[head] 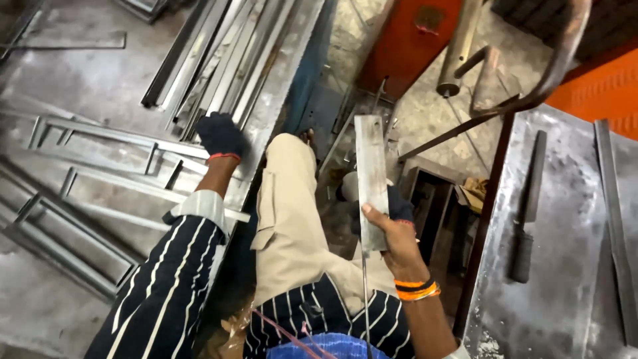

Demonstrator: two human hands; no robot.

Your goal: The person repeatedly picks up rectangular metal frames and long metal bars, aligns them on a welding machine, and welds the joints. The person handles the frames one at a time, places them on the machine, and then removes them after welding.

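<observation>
Two hands apart: your right hand (392, 229) clamps a flat metal strip (371, 179) upright at centre; gloved left hand (220, 136) rests on the steel surface (93, 86), grip unclear; step: holding stock

The left hand (220, 136), in a dark glove, reaches forward and down with the arm nearly straight, its striped sleeve rolled back above the wrist. The right hand (392, 229) is raised near the body, forearm bare, fingers and thumb closed in a grip, orange bands around the wrist.
</observation>
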